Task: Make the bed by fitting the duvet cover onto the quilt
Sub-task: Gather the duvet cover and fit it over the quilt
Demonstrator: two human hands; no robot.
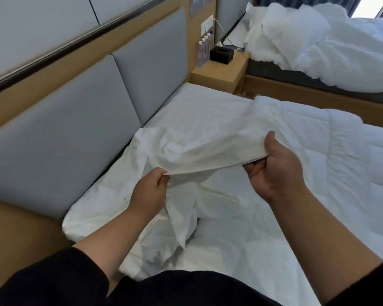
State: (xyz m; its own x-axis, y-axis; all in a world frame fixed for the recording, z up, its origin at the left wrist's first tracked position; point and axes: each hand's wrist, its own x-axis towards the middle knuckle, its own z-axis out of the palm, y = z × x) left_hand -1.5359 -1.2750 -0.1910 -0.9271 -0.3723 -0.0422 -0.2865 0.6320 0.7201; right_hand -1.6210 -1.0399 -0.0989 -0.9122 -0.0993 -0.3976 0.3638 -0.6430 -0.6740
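Left hand [149, 191] pinched one end of a folded edge of the duvet cover [186, 151], fingers and thumb curled tight on the fabric. Right hand [272, 166] gripped the other end of the same edge, thumb on top, fingers curled underneath. Edge was pulled fairly taut between the two hands, raised above the bed. Rest of the cover hung slack and crumpled below and behind the hands, bunched toward the headboard [75, 133], a loose fold trailing down under the left wrist. Both forearms bare, dark sleeves [53, 277] pushed up near the elbows. Quilt [318, 140], white and stitched in squares, lay spread on the mattress to the right of the right hand, its near part running under the cover; exact overlap could not be told. Headboard was grey padded panels in a tan wood frame. Beyond the bed corner stood a wooden nightstand [219, 71] with a row of water bottles [205, 46] against the wall and a black box [221, 55] just beside them. A second bed [318, 85] sat well apart at upper right, piled with rumpled white bedding [307, 40].
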